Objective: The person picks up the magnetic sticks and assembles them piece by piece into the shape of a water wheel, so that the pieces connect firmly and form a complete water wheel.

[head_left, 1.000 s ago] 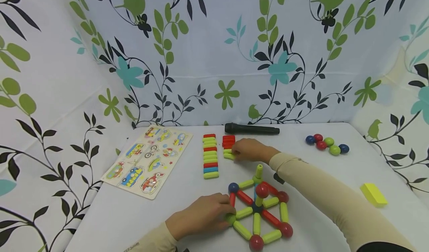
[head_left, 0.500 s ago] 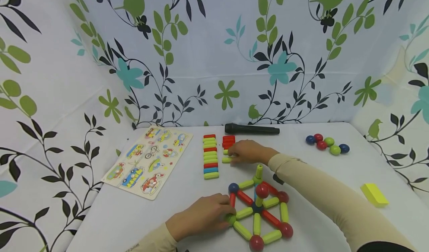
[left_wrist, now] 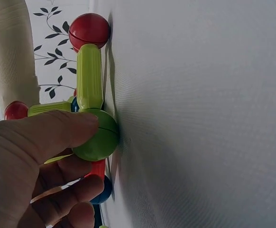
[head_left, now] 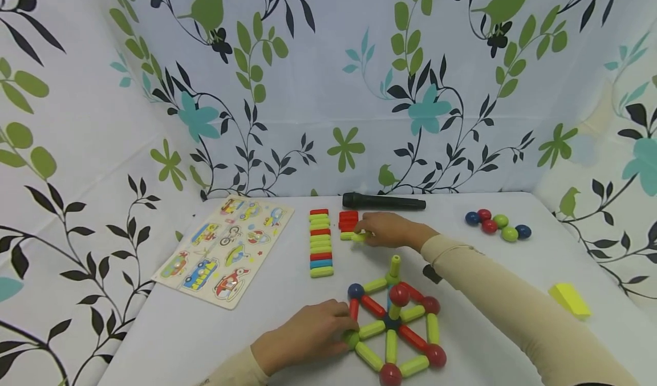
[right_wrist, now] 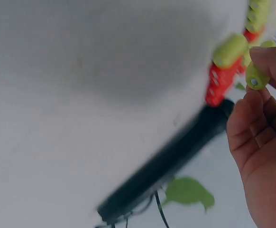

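My left hand (head_left: 313, 332) pinches a green ball (left_wrist: 98, 137) at the near left corner of a wheel-shaped frame built of magnetic rods and balls. From the frame's dark hub (head_left: 392, 321), red and yellow-green rods spread to the outer balls. A red ball (head_left: 398, 295) tops an upright rod there, and another upright rod (head_left: 394, 266) rises at the back. In the right wrist view, a yellow-green magnetic rod (right_wrist: 257, 78) sits between the thumb and fingers of my right hand (head_left: 387, 230). That hand is beside a short row of red and yellow-green rods (head_left: 348, 220).
A longer column of rods (head_left: 321, 243) lies left of the short row. Behind it is a black microphone (head_left: 384, 202). A picture puzzle board (head_left: 226, 252) lies at left. Several loose balls (head_left: 489, 226) and a yellow block (head_left: 571, 300) are at right.
My right hand has drawn one yellow-green rod out of the short row and now holds it just right of the row. My left hand stays on the green ball.
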A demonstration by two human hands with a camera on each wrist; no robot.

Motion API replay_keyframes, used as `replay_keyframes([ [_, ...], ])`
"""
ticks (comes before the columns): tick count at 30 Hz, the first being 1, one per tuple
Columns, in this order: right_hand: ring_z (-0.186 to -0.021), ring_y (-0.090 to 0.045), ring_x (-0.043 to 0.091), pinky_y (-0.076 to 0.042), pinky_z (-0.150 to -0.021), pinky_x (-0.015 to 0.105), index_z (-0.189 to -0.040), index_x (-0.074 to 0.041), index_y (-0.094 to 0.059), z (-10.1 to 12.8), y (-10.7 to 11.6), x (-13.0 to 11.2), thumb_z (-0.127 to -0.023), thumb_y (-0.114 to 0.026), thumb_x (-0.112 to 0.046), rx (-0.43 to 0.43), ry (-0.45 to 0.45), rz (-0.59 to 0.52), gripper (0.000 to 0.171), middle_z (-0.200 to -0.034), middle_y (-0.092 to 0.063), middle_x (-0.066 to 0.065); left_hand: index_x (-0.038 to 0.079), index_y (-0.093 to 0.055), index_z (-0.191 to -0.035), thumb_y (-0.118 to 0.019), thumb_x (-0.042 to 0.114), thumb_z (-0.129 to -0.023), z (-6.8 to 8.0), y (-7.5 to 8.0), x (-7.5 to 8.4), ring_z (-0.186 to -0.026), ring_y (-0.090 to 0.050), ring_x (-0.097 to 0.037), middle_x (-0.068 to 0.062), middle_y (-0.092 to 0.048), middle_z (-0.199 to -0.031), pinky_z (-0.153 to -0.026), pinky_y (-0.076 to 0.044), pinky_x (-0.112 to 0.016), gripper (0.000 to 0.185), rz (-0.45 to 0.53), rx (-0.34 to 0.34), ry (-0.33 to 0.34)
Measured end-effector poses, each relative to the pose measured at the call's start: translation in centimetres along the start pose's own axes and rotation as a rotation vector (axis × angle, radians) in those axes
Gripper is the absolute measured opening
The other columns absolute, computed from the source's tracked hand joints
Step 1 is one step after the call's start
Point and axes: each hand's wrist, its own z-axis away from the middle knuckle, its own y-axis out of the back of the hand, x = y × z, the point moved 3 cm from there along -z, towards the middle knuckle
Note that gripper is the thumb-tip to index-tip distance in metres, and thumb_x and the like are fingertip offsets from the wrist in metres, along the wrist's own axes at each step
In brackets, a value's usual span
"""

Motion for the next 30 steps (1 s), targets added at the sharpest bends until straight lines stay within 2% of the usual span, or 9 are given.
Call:
replay_keyframes([
  [4, -0.097, -0.06, 0.014, -0.054, -0.083, 0.03, -0.118, -0.025, -0.074, 3.6, 2.6, 0.0, -0.092, -0.076, -0.016, 0.083, 0.049, 0.011, 0.027, -0.105, -0.062, -0.005, 0.026, -0.074, -0.118, -0.081, 0.027, -0.089, 0.2, -0.3, 0.1, -0.096, -0.056, 0.003, 0.016, -0.062, -0.105, -0.083, -0.05, -0.014, 0.03, 0.011, -0.015, 0.008],
  [8, -0.103, -0.06, 0.014, -0.056, -0.084, 0.03, -0.112, -0.029, -0.076, 7.3, 4.5, -1.2, -0.088, -0.081, -0.015, 0.155, 0.173, 0.095, 0.028, -0.111, -0.064, -0.005, 0.026, -0.074, -0.118, -0.081, 0.027, -0.088, 0.2, 0.1, 0.3, -0.096, -0.056, 0.002, 0.016, -0.062, -0.104, -0.084, -0.05, -0.014, 0.03, 0.002, 0.004, -0.003],
  [11, -0.103, -0.06, 0.013, -0.057, -0.082, 0.027, -0.112, -0.029, -0.076, 9.6, 4.6, -2.6, -0.085, -0.083, -0.015, 0.165, 0.279, 0.158, 0.031, -0.113, -0.064, -0.004, 0.026, -0.074, -0.117, -0.081, 0.027, -0.088, 0.2, 0.4, 0.3, -0.098, -0.057, 0.001, 0.015, -0.062, -0.104, -0.085, -0.05, -0.015, 0.03, -0.005, 0.016, -0.01],
  [14, -0.103, -0.059, 0.012, -0.057, -0.08, 0.024, -0.113, -0.03, -0.075, 11.1, 4.1, -3.6, -0.086, -0.083, -0.016, 0.142, 0.333, 0.179, 0.032, -0.114, -0.064, -0.004, 0.026, -0.074, -0.118, -0.081, 0.027, -0.089, 0.1, 0.5, 0.2, -0.098, -0.057, 0.001, 0.015, -0.063, -0.105, -0.086, -0.05, -0.015, 0.03, -0.002, 0.013, -0.005],
  [20, -0.106, -0.058, 0.012, -0.056, -0.08, 0.023, -0.113, -0.031, -0.075, 12.7, 3.2, -4.2, -0.086, -0.083, -0.017, 0.115, 0.347, 0.158, 0.032, -0.115, -0.064, -0.006, 0.026, -0.073, -0.119, -0.08, 0.026, -0.089, 0.0, 0.3, 0.1, -0.098, -0.057, 0.001, 0.015, -0.063, -0.106, -0.085, -0.05, -0.015, 0.031, 0.019, -0.001, 0.0],
  [27, -0.106, -0.059, 0.013, -0.056, -0.08, 0.024, -0.115, -0.03, -0.075, 12.4, 3.3, -4.9, -0.086, -0.083, -0.016, 0.134, 0.375, 0.189, 0.034, -0.117, -0.065, -0.005, 0.026, -0.073, -0.117, -0.08, 0.027, -0.089, 0.1, 0.3, -0.4, -0.097, -0.056, 0.002, 0.016, -0.062, -0.104, -0.084, -0.05, -0.015, 0.029, 0.021, 0.01, 0.006],
  [30, -0.109, -0.061, 0.015, -0.057, -0.082, 0.026, -0.125, -0.03, -0.072, 12.2, 3.5, -4.6, -0.086, -0.083, -0.014, 0.129, 0.343, 0.194, 0.043, -0.122, -0.065, -0.003, 0.027, -0.073, -0.119, -0.08, 0.027, -0.089, 0.1, 0.2, -0.5, -0.098, -0.057, 0.002, 0.016, -0.062, -0.106, -0.085, -0.05, -0.016, 0.03, 0.029, 0.001, 0.012],
])
